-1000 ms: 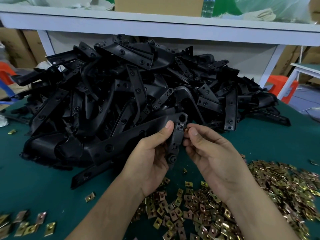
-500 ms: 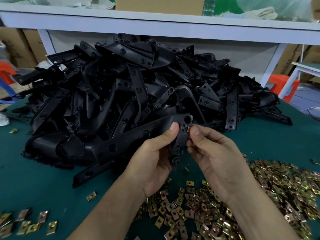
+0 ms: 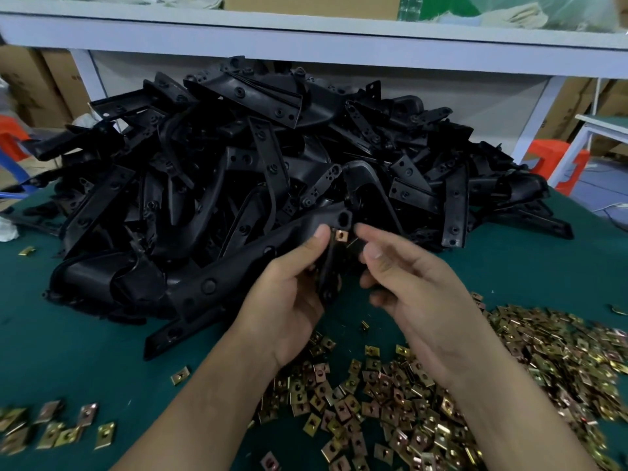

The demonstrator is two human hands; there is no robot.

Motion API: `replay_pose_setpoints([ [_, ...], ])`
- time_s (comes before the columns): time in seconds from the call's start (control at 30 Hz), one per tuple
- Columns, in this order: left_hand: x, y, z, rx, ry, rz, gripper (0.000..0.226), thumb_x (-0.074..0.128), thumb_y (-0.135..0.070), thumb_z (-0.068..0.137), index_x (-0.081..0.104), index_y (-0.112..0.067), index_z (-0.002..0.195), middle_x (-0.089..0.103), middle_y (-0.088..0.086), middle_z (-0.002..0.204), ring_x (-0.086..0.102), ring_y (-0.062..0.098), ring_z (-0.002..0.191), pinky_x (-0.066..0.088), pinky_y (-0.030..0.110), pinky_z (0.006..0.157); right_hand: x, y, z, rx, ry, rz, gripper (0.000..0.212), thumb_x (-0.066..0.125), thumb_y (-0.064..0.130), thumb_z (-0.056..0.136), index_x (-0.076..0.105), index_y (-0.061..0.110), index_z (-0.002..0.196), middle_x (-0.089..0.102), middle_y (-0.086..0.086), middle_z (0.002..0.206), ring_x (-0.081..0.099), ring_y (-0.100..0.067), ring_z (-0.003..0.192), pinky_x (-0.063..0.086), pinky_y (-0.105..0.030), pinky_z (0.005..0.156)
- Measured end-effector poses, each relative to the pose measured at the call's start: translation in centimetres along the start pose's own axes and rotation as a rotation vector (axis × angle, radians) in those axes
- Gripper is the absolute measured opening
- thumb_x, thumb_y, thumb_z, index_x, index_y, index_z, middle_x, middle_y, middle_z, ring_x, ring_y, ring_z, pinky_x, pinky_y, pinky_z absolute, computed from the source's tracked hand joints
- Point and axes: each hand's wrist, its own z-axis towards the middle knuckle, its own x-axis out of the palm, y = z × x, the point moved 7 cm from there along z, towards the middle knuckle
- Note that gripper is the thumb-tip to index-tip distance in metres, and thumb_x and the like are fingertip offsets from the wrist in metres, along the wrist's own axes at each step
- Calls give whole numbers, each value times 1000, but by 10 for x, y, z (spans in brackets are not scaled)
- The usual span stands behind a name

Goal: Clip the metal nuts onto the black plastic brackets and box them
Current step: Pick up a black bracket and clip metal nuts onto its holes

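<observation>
My left hand [image 3: 289, 300] grips a black plastic bracket [image 3: 329, 266] upright above the green table, thumb near its top end. A brass-coloured metal nut [image 3: 341, 235] sits clipped on the bracket's upper end. My right hand [image 3: 418, 300] hovers just right of the bracket with loosely bent fingers; its fingertips are a little apart from the nut and hold nothing that I can see. A large heap of black brackets [image 3: 272, 164] fills the table behind my hands. Loose metal nuts [image 3: 475, 385] lie spread under and right of my right hand.
A few more nuts [image 3: 51, 430] lie at the front left on the green table [image 3: 68, 334]. A white shelf [image 3: 306, 39] with cardboard boxes runs across the back. An orange stool [image 3: 557, 161] stands at the far right.
My right hand pressed the nut against the bracket's top end; now the nut sits on the bracket and the right fingertips have drawn back to the right. The left hand keeps its grip.
</observation>
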Motion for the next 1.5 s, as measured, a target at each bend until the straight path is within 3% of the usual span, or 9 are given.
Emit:
replay_pose_setpoints([
  [0.1, -2, -4, 1, 38, -45, -47, 20, 68, -32, 89, 84, -21, 89, 78, -4, 95, 74, 7, 87, 55, 16, 68, -22, 0, 5, 27, 55, -489, 20, 77, 30, 85, 72, 37, 103, 71, 7, 88, 66, -8, 80, 54, -20, 69],
  [0.23, -4, 1, 4, 27, -57, 25, 25, 73, -39, 79, 84, -25, 97, 78, -3, 109, 73, 5, 101, 54, 17, 79, -25, -21, -2, 201, 363, -872, 24, 85, 44, 76, 72, 41, 95, 72, 16, 85, 65, 0, 75, 50, -17, 67],
  [0.37, -6, 6, 5, 5, -65, 48, 33, 80, -42, 69, 84, -26, 98, 77, -3, 112, 71, 6, 107, 47, 26, 101, -22, -26, 3, 165, 303, -968, 26, 88, 33, 75, 66, 38, 88, 72, 24, 83, 66, 3, 73, 54, -24, 71],
  [0.47, -3, 7, 4, -8, -31, 45, 32, 78, -42, 74, 83, -25, 102, 77, -2, 115, 70, 8, 110, 51, 25, 100, -21, -28, 1, 151, 313, -976, 33, 86, 33, 77, 58, 39, 93, 72, 25, 84, 66, 1, 73, 55, -25, 68],
  [0.67, -2, 9, 4, -21, -52, 57, 39, 79, -43, 71, 81, -25, 105, 76, -1, 116, 70, 8, 111, 51, 24, 96, -12, -30, -3, 118, 360, -975, 18, 75, 31, 87, 62, 37, 98, 72, 15, 84, 64, 2, 75, 49, -17, 65],
  [0.83, -4, 7, 5, 2, -87, 10, 61, 83, -43, 65, 76, -12, 117, 76, 5, 116, 71, 15, 112, 55, 29, 100, -17, -7, 0, 1, 214, -754, 16, 66, 21, 96, 72, 35, 95, 72, 18, 89, 64, 6, 87, 50, -10, 76],
  [1.0, -3, 5, 4, -1, -42, 22, 45, 79, -48, 68, 83, -15, 99, 78, 6, 108, 75, 17, 97, 60, 26, 81, -12, 0, 2, 13, 109, -244, 20, 63, 6, 96, 77, 20, 96, 76, 3, 85, 71, -8, 79, 56, -18, 72],
  [1.17, -2, 1, 4, 43, 0, 5, 53, 83, -55, 71, 81, -13, 105, 76, 9, 111, 73, 19, 102, 58, 25, 84, -4, 4, 0, 35, 111, 162, 24, 69, 19, 78, 81, 16, 99, 76, -5, 92, 70, -11, 82, 57, -20, 76],
  [1.5, -2, 2, 3, 42, 12, 42, 45, 76, -55, 77, 82, -16, 100, 78, 4, 101, 75, 13, 91, 58, 22, 78, 8, 6, -2, 23, 138, 249, 22, 78, 21, 69, 79, 13, 90, 74, -9, 85, 71, -14, 78, 56, -19, 71],
])
